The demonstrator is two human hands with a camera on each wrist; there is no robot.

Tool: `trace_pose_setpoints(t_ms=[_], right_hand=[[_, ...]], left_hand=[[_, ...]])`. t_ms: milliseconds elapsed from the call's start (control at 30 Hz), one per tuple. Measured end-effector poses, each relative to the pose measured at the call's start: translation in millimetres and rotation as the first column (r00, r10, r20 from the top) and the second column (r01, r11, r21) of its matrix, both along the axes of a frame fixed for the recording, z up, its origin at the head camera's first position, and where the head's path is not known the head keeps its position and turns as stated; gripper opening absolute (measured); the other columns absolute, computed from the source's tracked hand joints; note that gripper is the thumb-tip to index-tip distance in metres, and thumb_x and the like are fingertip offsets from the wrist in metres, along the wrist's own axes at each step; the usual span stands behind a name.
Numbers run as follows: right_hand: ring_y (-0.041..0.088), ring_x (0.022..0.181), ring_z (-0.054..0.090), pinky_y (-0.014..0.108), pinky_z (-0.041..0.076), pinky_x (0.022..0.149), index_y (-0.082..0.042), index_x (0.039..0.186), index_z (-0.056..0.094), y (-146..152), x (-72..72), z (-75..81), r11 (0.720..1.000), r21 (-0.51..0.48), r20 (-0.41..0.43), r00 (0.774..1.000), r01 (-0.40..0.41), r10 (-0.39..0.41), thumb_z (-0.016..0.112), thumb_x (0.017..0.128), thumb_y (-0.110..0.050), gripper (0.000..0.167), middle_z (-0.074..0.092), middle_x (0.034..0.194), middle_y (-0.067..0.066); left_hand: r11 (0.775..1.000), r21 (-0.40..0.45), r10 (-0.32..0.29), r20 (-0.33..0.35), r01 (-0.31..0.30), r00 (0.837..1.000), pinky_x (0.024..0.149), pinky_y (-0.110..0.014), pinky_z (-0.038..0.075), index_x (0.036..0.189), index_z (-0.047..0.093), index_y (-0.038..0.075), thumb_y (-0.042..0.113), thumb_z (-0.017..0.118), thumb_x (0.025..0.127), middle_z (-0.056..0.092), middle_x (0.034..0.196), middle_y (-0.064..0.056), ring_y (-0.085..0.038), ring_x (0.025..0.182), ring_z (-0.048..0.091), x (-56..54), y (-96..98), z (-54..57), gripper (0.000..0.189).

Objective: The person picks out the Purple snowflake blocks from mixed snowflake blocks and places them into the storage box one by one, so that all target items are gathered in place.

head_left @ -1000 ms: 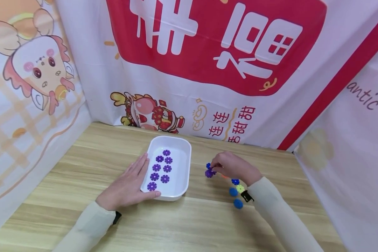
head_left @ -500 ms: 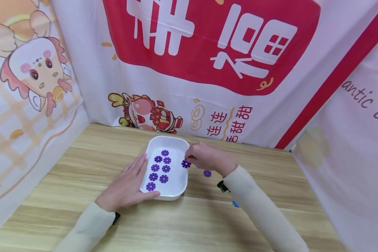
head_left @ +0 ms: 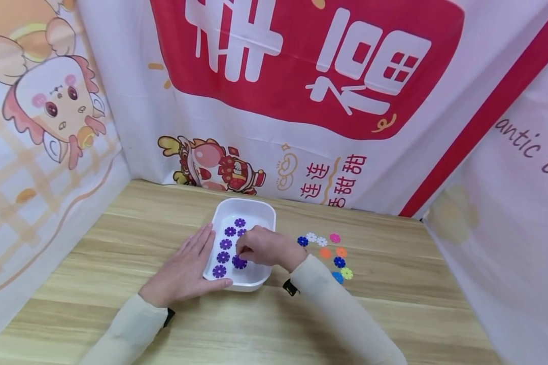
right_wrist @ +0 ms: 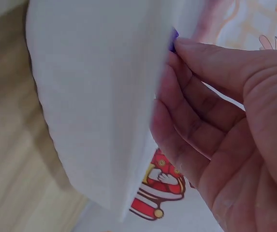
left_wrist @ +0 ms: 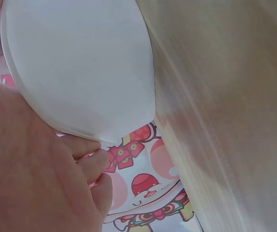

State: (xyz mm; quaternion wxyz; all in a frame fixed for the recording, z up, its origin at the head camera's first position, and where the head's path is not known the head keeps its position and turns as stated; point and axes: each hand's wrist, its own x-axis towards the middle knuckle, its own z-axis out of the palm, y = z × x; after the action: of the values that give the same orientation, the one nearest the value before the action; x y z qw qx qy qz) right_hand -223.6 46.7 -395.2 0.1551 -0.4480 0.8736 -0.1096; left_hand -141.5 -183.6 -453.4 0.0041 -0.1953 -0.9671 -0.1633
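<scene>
A white tray (head_left: 251,203) stands on the wooden table, with several purple snowflake discs (head_left: 226,244) lying flat in two rows inside. My left hand (head_left: 182,268) rests against its left side, fingers straight along the wall and thumb on the front rim. Over the tray's near half, my right hand (head_left: 261,247) pinches a purple snowflake disc (right_wrist: 173,40) between thumb and index finger. From above, this disc overlaps one lying in the right row. The right hand hides part of that row. In the left wrist view, the tray's outer wall (left_wrist: 80,67) fills much of the picture.
Loose snowflake discs in other colours lie right of the tray: dark blue (head_left: 303,241), white (head_left: 321,242), pink (head_left: 335,238), orange (head_left: 325,253), yellow (head_left: 346,273) and lighter blue (head_left: 337,277). A printed cloth (head_left: 278,101) hangs behind the table.
From the loose discs, my right hand has moved left over the tray's right rim and down inside, carrying a purple snowflake disc. My left hand has stayed at the tray's side.
</scene>
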Motion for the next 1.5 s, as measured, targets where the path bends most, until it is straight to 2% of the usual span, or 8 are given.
trace_pose_setpoints(t_ms=[267, 400, 533, 933, 1267, 1500], right_hand=[[0.000, 0.094, 0.073, 0.015, 0.059, 0.092, -0.019, 0.113, 0.082, -5.2, 4.4, -24.7, 0.998, 0.033, 0.054, 0.997, 0.046, -0.048, 0.072, 0.102, -0.019, 0.015, 0.081, 0.106, -0.006], [-0.001, 0.092, 0.072, 0.016, 0.059, 0.092, -0.020, 0.112, 0.082, -4.4, 5.1, -32.6, 0.998, 0.035, 0.068, 0.996, 0.059, -0.062, 0.072, 0.102, -0.020, 0.015, 0.081, 0.104, -0.007], [-0.002, 0.088, 0.071, 0.014, 0.059, 0.088, -0.020, 0.110, 0.082, -4.6, 6.1, -35.4, 0.998, 0.025, 0.061, 0.996, 0.056, -0.058, 0.072, 0.102, -0.019, 0.013, 0.081, 0.101, -0.008], [-0.002, 0.087, 0.071, 0.016, 0.060, 0.089, -0.019, 0.113, 0.082, -8.2, 4.8, -37.1, 0.996, 0.044, 0.094, 0.992, 0.082, -0.086, 0.072, 0.102, -0.022, 0.016, 0.081, 0.101, -0.008], [0.000, 0.091, 0.071, 0.013, 0.058, 0.087, -0.016, 0.113, 0.081, -1.1, 0.2, -24.6, 0.998, 0.037, 0.053, 0.997, 0.057, -0.059, 0.074, 0.100, -0.017, 0.015, 0.080, 0.105, -0.005], [0.006, 0.090, 0.069, 0.017, 0.059, 0.084, -0.011, 0.116, 0.079, 20.5, -8.0, 10.6, 0.997, 0.032, 0.006, 0.998, 0.064, -0.064, 0.074, 0.099, -0.015, 0.017, 0.079, 0.107, 0.001]], left_hand=[[1.000, 0.003, 0.000, 0.002, 0.000, 1.000, 0.132, -0.061, 0.021, 0.166, 0.016, -0.005, 0.086, 0.056, 0.087, 0.007, 0.178, -0.022, -0.042, 0.165, 0.015, 0.3, 0.9, 0.6, 0.126], [1.000, 0.002, 0.002, 0.000, -0.002, 1.000, 0.132, -0.061, 0.021, 0.166, 0.017, -0.005, 0.084, 0.057, 0.088, 0.008, 0.178, -0.022, -0.042, 0.164, 0.016, 0.6, 1.3, 1.7, 0.125], [1.000, 0.001, 0.004, 0.000, -0.004, 1.000, 0.133, -0.061, 0.020, 0.166, 0.018, -0.005, 0.084, 0.058, 0.087, 0.008, 0.178, -0.023, -0.043, 0.164, 0.016, 0.9, 1.5, 3.1, 0.125], [1.000, 0.003, 0.006, 0.025, -0.006, 1.000, 0.134, -0.061, 0.017, 0.167, 0.016, -0.004, 0.086, 0.055, 0.087, 0.006, 0.178, -0.021, -0.042, 0.165, 0.013, 1.6, 0.4, 2.1, 0.126], [1.000, 0.005, 0.001, 0.007, -0.001, 1.000, 0.133, -0.061, 0.017, 0.166, 0.017, -0.005, 0.085, 0.056, 0.088, 0.007, 0.178, -0.022, -0.042, 0.165, 0.013, 2.0, -0.4, 2.3, 0.125], [1.000, 0.007, 0.006, 0.015, -0.006, 1.000, 0.133, -0.061, 0.016, 0.166, 0.016, -0.004, 0.086, 0.055, 0.087, 0.006, 0.178, -0.021, -0.041, 0.165, 0.012, 2.0, 0.2, 1.4, 0.127]])
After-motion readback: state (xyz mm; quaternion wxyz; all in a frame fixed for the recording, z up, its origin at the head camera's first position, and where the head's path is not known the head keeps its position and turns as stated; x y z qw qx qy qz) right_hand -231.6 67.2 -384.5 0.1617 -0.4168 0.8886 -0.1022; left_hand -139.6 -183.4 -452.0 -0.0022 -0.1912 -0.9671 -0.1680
